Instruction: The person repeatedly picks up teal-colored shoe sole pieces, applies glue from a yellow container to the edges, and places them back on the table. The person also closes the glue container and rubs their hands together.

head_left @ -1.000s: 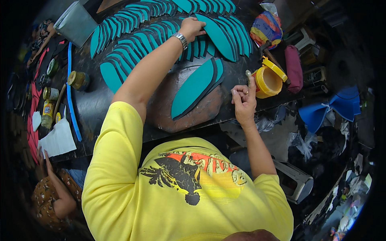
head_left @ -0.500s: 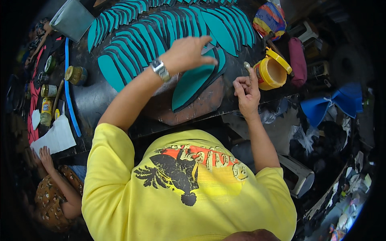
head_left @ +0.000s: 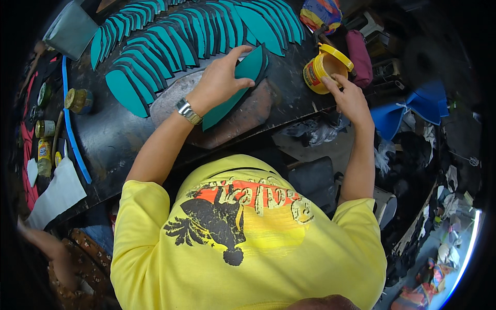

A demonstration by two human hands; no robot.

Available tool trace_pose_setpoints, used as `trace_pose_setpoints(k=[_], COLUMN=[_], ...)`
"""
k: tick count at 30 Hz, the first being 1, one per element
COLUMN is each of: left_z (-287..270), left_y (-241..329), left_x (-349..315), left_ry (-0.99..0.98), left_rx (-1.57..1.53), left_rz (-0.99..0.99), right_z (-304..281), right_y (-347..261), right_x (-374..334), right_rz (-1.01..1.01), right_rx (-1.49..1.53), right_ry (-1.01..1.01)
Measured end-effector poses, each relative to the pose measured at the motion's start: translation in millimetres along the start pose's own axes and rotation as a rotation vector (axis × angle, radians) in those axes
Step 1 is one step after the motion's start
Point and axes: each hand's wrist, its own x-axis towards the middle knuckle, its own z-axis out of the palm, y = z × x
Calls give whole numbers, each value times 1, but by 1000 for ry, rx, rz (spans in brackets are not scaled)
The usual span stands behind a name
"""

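Note:
My left hand [head_left: 219,82], a metal watch on its wrist, grips a leaf-shaped teal foam piece [head_left: 233,101] with a black underside. Its thumb lies over the teal face and the index finger reaches toward the far tip. Beneath is a worn brown slab [head_left: 253,111] on the dark table. Over at the right, my right hand [head_left: 352,101] is at the mouth of a yellow tub [head_left: 315,77] with its lid flipped up. The fingers are bent together at the rim; whatever they hold is hidden there.
Overlapping rows of teal and black pieces [head_left: 175,44] cover the far table. Jars [head_left: 78,101], a blue strip [head_left: 72,129] and white sheet [head_left: 59,191] lie left. A maroon pouch [head_left: 358,59] is beyond the tub. Another person's blurred arm [head_left: 51,245] shows lower left.
My right hand has gone from beside the tub, with a small pale-tipped thing at its fingers, to the tub's mouth. My left hand now grips the teal piece. The whole view has shifted.

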Motion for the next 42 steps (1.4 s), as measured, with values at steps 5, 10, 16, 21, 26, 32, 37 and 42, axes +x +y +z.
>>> trace_pose_setpoints(k=[5,10,16,21,26,32,37,42], left_z=[-17,-17,0,1,2,2,1,1], left_y=[10,19,23,27,27,22,20,18], left_x=[-6,-23,-30,-33,-34,-32,-31,-29], left_ry=[-86,-213,-264,-271,-364,-430,-444,-435], left_rx=[-504,-902,-920,-891,-1053,-1200,-1198,-1279], left_rz=[-18,-125,-104,-63,-111,-121,-111,-185], right_z=[-20,-7,20,19,46,71,82,96], right_y=[-9,-11,-20,-38,-61,-60,-52,-47], right_x=[0,-23,-54,-75,-69,-48,-44,-58], right_rz=[32,-99,-90,-326,-635,-732,-646,-692], right_rx=[251,287,-224,163,836,718,997,1132], right_ry=[-52,325,333,170,142,146,-107,-261])
